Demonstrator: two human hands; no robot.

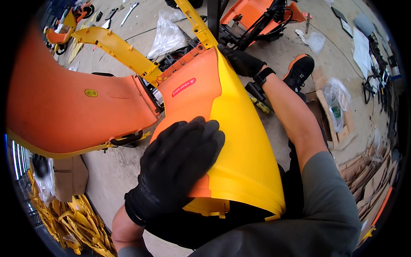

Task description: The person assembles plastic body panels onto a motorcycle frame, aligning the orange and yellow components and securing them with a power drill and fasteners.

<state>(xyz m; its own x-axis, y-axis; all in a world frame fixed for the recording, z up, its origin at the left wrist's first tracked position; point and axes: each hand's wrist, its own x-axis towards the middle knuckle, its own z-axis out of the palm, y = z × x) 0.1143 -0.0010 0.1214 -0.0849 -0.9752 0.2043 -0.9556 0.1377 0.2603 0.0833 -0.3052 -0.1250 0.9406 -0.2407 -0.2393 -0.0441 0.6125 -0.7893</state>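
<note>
In front of me stands a curved plastic cover [244, 137], orange on its left side and bright yellow on its right, with a small red label. My left hand [182, 160], in a black glove, rests flat on the orange part with its fingers stretched out. At the cover's far right corner, my gloved right hand [243, 61] is closed round the yellow edge, its thumb hidden. A yellow frame strip [198, 23] rises beside that corner. Another curved yellow strip [115, 46] meets the cover's far left corner. A large orange seat-like panel [81, 103] adjoins on the left.
Clear plastic wrap [167, 36] and a wrench [129, 13] lie on the floor at the back. An open cardboard box [329, 111] is at right, near flattened cardboard [368, 175]. Yellow parts [77, 225] are heaped at lower left. Another orange-bodied vehicle [257, 19] stands behind.
</note>
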